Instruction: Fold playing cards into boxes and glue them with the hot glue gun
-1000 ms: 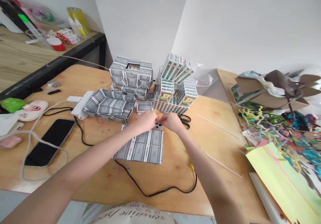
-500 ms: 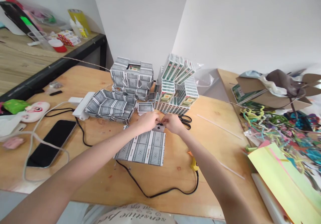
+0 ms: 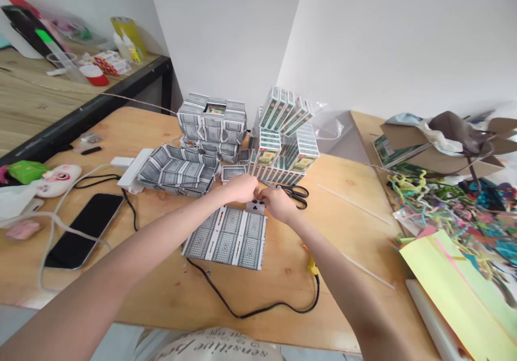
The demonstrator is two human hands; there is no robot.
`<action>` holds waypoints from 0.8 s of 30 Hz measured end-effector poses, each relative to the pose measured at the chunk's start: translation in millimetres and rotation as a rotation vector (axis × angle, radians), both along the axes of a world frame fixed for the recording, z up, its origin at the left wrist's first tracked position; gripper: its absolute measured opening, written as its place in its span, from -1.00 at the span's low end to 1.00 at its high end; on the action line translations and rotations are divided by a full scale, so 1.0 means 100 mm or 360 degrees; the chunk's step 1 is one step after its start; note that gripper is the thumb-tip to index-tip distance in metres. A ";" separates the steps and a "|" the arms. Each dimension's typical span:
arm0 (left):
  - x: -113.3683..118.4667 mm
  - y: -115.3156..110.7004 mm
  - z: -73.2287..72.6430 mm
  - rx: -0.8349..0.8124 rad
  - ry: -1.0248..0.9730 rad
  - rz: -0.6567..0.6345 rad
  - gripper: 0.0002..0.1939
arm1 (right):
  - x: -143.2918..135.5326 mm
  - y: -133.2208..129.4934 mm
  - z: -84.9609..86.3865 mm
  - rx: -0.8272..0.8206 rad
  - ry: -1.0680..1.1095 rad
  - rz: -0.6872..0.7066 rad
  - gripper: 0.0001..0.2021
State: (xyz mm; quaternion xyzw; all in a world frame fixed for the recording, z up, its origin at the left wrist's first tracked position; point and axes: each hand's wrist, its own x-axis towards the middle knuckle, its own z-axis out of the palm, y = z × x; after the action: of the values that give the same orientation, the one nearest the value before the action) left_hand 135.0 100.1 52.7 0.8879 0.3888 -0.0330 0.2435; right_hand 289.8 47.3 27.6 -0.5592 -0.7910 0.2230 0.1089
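My left hand and my right hand meet above the table, fingertips pinched on a playing card with black club marks. Just below them lies a flat panel of joined patterned cards. Left of my hands stands an open tray made of cards, with a bigger card-covered block behind it. A single framed card piece lies beside my left hand. Behind my right hand are stacked card boxes and black scissors.
A phone, white cables and a pink toy face lie at left. A yellow tool with a black cord is near the front. Craft scraps and yellow paper fill the right side.
My left hand has shifted slightly up, covering part of the framed card piece. The held card has moved slightly left. The flat panel has shifted a little down.
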 end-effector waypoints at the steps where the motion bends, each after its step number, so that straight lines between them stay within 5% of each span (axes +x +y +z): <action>1: 0.00 -0.03 -0.02 0.0017 0.0001 -0.0008 -0.87 | 0.00 0.00 -0.01 -0.0001 0.0006 0.0002 -0.72; 10: -0.07 -0.17 -0.27 0.0067 -0.0192 0.0010 -0.82 | 0.05 0.03 -0.08 -0.0063 0.0133 -0.0066 -0.71; 24: -0.27 0.08 -0.13 -0.0353 -0.0291 -0.0014 -0.68 | 0.08 0.04 0.05 -0.0165 0.0190 -0.0061 -0.73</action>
State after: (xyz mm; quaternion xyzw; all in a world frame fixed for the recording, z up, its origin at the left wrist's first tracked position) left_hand 108.0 107.7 40.0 0.8565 0.3551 0.0042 0.3744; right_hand 297.8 51.3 32.6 -0.5648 -0.7597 0.2944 0.1311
